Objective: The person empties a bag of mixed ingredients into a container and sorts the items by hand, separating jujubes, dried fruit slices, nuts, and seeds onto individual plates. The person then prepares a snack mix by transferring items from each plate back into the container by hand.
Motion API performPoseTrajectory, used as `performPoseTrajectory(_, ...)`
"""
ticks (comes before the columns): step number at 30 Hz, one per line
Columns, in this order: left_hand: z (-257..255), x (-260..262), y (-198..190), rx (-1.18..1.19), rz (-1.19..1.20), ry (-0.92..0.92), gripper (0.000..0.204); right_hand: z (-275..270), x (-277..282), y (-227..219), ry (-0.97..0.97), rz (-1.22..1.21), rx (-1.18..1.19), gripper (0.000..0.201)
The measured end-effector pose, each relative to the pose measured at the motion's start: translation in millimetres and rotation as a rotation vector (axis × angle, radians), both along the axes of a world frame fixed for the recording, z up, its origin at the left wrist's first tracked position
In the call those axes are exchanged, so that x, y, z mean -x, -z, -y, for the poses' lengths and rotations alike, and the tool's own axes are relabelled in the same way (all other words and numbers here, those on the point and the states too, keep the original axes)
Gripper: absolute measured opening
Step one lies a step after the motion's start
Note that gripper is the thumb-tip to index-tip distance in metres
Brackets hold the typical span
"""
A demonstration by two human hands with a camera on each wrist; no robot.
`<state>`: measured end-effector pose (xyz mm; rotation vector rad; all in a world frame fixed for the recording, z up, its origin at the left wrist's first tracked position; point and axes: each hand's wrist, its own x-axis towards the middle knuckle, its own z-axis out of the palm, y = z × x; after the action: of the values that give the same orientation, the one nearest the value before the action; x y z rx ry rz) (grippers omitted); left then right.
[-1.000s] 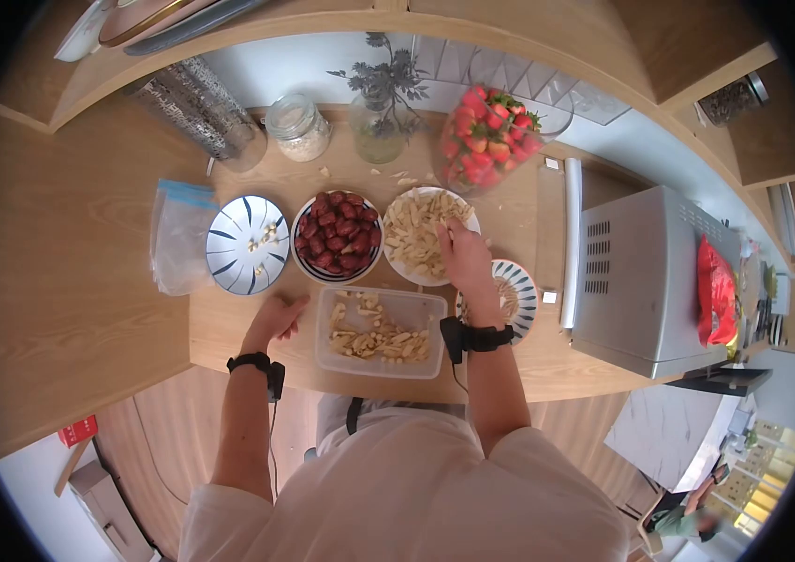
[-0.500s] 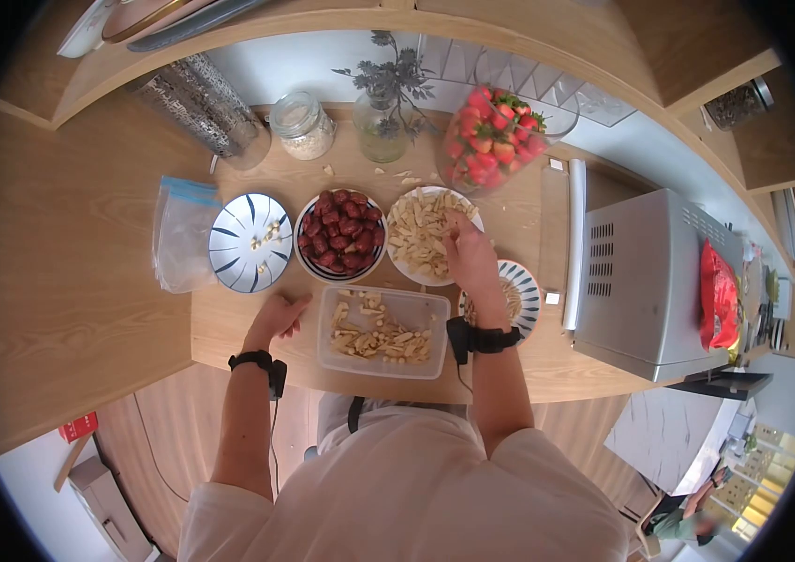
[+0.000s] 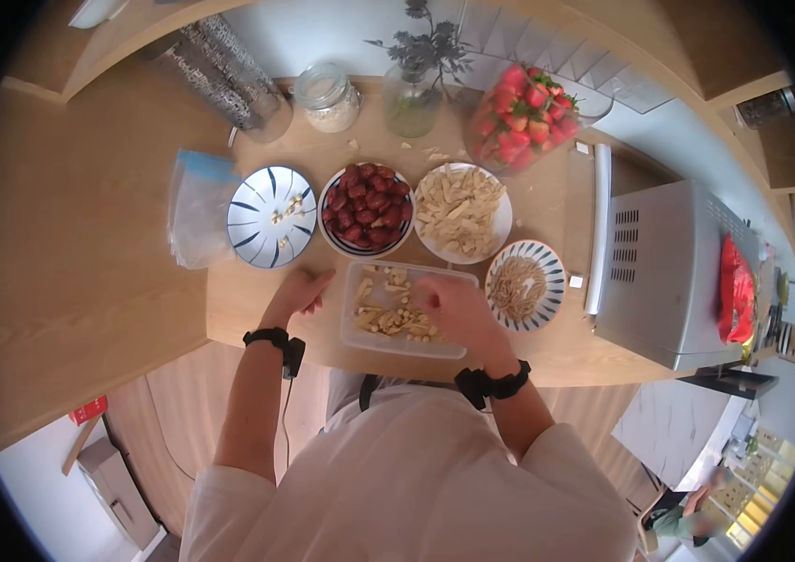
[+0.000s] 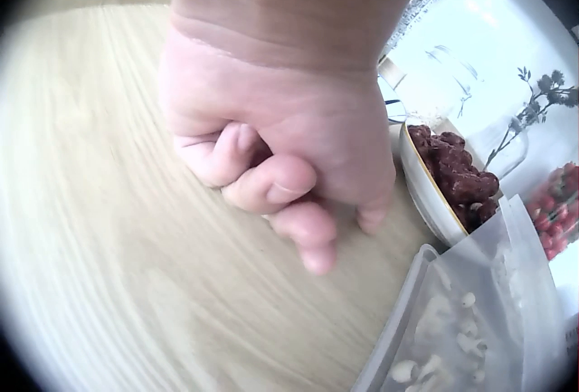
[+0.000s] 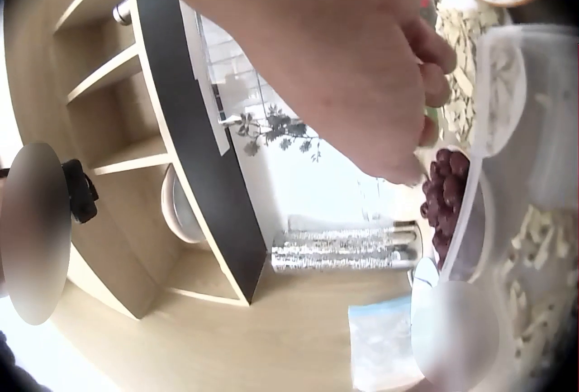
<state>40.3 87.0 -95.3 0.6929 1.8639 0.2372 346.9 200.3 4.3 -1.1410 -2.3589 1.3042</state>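
My right hand [image 3: 458, 314] is over the right part of a clear plastic box [image 3: 349, 332], fingers curled and pointing inward. In the right wrist view the fingers [image 5: 436, 84] are bent beside the box wall; I cannot tell whether something is pinched between them. Pale dried slices and small round pieces [image 3: 397, 323] lie in the box. Behind it stands a white plate [image 3: 504, 220] heaped with pale dried slices [image 3: 454, 208]. My left hand [image 3: 304, 290] rests on the table left of the box, its fingers [image 4: 303, 229] loosely curled and holding nothing.
A bowl of red dates [image 3: 367, 208], a blue-lined plate [image 3: 252, 206] with a few small pieces, and a striped plate [image 3: 555, 281] of thin brown pieces surround the box. Strawberries [image 3: 524, 117], a glass jar [image 3: 330, 103] and a vase [image 3: 412, 103] stand behind. A microwave [image 3: 655, 281] is right.
My right hand has left the plate of pale slices and come toward me over the box, uncovering the striped plate. The left hand stays on the table. The head view has shifted slightly.
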Motion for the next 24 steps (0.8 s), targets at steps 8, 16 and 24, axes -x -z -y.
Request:
performPoseTrajectory(8, -1.8, -0.3, -2.9, 0.006, 0.021, 0.015, 0.074, 38.8, 37.6, 51.3, -0.182, 0.181, -0.135, 0.028)
performPoseTrajectory(16, 0.9, 0.9, 3.4, -0.030, 0.051, 0.000, 0.070, 47.2, 50.1, 67.9, -0.185, 0.316, -0.122, 0.019)
performPoseTrajectory(24, 1.5, -3.6, -5.1, -0.094, 0.006, 0.036, 0.067, 49.9, 58.4, 76.9, -0.118, 0.349, -0.150, 0.011)
